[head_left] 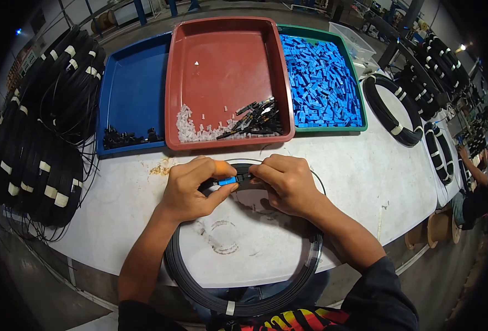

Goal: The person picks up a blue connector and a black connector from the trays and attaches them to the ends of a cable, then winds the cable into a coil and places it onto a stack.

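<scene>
Between thumb and index finger, my left hand (191, 187) pinches a small blue connector housing (227, 181). An orange covering wraps that index finger. From the other side, my right hand (289, 183) is closed on a small black connector piece (243, 178) that meets the blue housing's right end; its fingertips hide part of it. A coil of thin black cable (191, 292), bound with white tape, lies under both hands and overhangs the table's front edge. A loose loop of cable arcs out past my right hand.
A blue tray (131, 91) with black parts, a red tray (224, 58) with clear pieces and black connectors, and a green tray (360, 118) full of blue housings line the white table (360, 187). Cable coils (40, 165) pile up left; more lie right, near another person's arm (474, 167).
</scene>
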`<state>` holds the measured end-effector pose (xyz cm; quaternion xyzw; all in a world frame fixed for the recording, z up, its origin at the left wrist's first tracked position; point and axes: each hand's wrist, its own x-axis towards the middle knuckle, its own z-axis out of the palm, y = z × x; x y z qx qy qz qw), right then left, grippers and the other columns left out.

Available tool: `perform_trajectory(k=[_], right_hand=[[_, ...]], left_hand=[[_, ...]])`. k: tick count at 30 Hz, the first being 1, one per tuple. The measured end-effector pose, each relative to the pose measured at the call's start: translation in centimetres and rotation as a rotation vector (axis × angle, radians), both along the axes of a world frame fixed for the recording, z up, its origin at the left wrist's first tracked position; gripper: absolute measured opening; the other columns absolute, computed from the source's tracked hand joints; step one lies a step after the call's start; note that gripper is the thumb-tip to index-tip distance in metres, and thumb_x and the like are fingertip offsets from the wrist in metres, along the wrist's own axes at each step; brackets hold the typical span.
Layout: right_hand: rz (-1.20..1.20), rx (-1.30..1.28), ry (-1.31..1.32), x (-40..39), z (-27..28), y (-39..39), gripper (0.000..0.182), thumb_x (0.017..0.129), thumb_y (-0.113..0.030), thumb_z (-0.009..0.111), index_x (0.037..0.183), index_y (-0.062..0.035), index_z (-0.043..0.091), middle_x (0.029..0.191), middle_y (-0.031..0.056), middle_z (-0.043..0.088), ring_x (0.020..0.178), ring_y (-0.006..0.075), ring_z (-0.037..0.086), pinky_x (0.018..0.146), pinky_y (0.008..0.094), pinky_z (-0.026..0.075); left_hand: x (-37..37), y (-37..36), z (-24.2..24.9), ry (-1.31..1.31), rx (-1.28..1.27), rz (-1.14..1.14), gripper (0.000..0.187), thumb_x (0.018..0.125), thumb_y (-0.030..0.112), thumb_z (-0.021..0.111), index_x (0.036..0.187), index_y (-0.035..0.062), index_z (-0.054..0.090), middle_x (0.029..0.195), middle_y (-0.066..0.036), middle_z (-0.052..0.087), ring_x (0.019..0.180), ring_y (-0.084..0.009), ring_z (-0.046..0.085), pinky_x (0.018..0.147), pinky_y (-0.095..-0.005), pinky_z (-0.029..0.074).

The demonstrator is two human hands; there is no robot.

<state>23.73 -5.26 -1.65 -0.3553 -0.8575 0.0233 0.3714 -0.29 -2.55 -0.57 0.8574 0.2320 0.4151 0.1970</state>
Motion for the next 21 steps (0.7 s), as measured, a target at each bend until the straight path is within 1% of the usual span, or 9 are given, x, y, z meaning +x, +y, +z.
perform_trajectory(k=[1, 2, 4, 6, 8, 10, 13, 15, 21], right_hand=[[-0.002, -0.002, -0.013, 0.0, 0.0, 0.0, 0.038, 0.066, 0.001, 0.080, 0.102, -0.0037, 0.070, 0.081, 0.0096, 0.068, 0.068, 0.0285, 0.067, 0.058, 0.0368, 0.054], [0.000, -0.002, -0.014, -0.1, -0.1, 0.0, 0.038, 0.066, 0.001, 0.080, 0.102, -0.0037, 0.070, 0.081, 0.0096, 0.068, 0.068, 0.0285, 0.067, 0.058, 0.0368, 0.054], [-0.042, -0.027, 0.154, -0.6, -0.5, 0.0, 0.037, 0.063, -0.001, 0.073, 0.099, -0.0046, 0.070, 0.084, 0.0093, 0.069, 0.074, 0.0275, 0.069, 0.062, 0.0369, 0.055], [0.016, -0.005, 0.148, -0.5, -0.1, -0.1, 0.037, 0.063, -0.001, 0.074, 0.099, -0.0040, 0.069, 0.086, 0.0097, 0.069, 0.075, 0.0273, 0.069, 0.063, 0.0366, 0.056], [0.072, 0.016, 0.142, -0.3, -0.1, 0.0, 0.037, 0.063, 0.000, 0.075, 0.099, -0.0034, 0.068, 0.088, 0.0101, 0.070, 0.075, 0.0271, 0.070, 0.064, 0.0363, 0.056], [0.123, 0.124, 0.136, -0.2, -0.4, 0.2, 0.035, 0.063, 0.002, 0.075, 0.097, -0.0035, 0.068, 0.091, 0.0095, 0.070, 0.074, 0.0261, 0.070, 0.063, 0.0357, 0.056], [0.113, 0.138, 0.132, -0.2, -0.5, 0.2, 0.033, 0.062, 0.002, 0.074, 0.094, -0.0038, 0.068, 0.091, 0.0086, 0.071, 0.072, 0.0244, 0.070, 0.061, 0.0348, 0.056], [0.107, 0.145, 0.148, -0.4, -0.4, 0.1, 0.032, 0.062, 0.003, 0.073, 0.093, -0.0039, 0.068, 0.089, 0.0081, 0.071, 0.071, 0.0238, 0.069, 0.060, 0.0341, 0.056], [0.083, 0.183, 0.179, -0.6, -0.2, -0.1, 0.027, 0.064, 0.004, 0.073, 0.090, -0.0039, 0.068, 0.081, 0.0068, 0.070, 0.065, 0.0230, 0.069, 0.055, 0.0337, 0.055]], left_hand=[[0.1, -0.1, 0.0, -0.002, 0.000, 0.001, 0.026, 0.077, 0.000, 0.083, 0.098, -0.0007, 0.067, 0.093, -0.011, 0.073, 0.075, -0.0188, 0.074, 0.067, -0.0287, 0.059], [0.2, -0.2, 0.1, 0.027, 0.004, 0.019, 0.022, 0.078, 0.001, 0.082, 0.094, -0.0002, 0.068, 0.090, -0.011, 0.072, 0.073, -0.0200, 0.071, 0.065, -0.0302, 0.056], [0.3, -0.3, 0.1, 0.056, 0.009, 0.039, 0.018, 0.078, 0.002, 0.082, 0.091, 0.0003, 0.069, 0.087, -0.011, 0.071, 0.071, -0.0211, 0.069, 0.062, -0.0317, 0.054], [0.3, -0.4, -0.1, -0.018, -0.126, 0.033, 0.018, 0.079, 0.002, 0.080, 0.094, 0.0008, 0.069, 0.084, -0.010, 0.069, 0.070, -0.0232, 0.066, 0.062, -0.0336, 0.052], [0.4, -0.5, -0.1, 0.005, -0.109, 0.027, 0.018, 0.079, 0.002, 0.080, 0.094, 0.0006, 0.069, 0.085, -0.010, 0.070, 0.071, -0.0241, 0.066, 0.063, -0.0340, 0.053], [0.5, -0.6, 0.0, 0.029, -0.094, 0.019, 0.018, 0.079, 0.002, 0.080, 0.094, 0.0004, 0.069, 0.085, -0.011, 0.070, 0.072, -0.0250, 0.066, 0.064, -0.0343, 0.053], [0.7, -0.6, 0.2, 0.090, -0.025, -0.013, 0.019, 0.078, 0.002, 0.081, 0.093, -0.0006, 0.069, 0.086, -0.011, 0.072, 0.072, -0.0239, 0.068, 0.066, -0.0344, 0.054], [0.7, -0.1, -0.5, -0.015, 0.099, -0.061, 0.018, 0.078, -0.002, 0.081, 0.090, -0.0025, 0.069, 0.086, -0.014, 0.074, 0.069, -0.0218, 0.068, 0.062, -0.0321, 0.055], [0.6, -0.2, -0.8, 0.003, 0.110, -0.072, 0.019, 0.075, -0.004, 0.084, 0.083, -0.0010, 0.068, 0.084, -0.014, 0.075, 0.068, -0.0208, 0.068, 0.060, -0.0316, 0.054]])
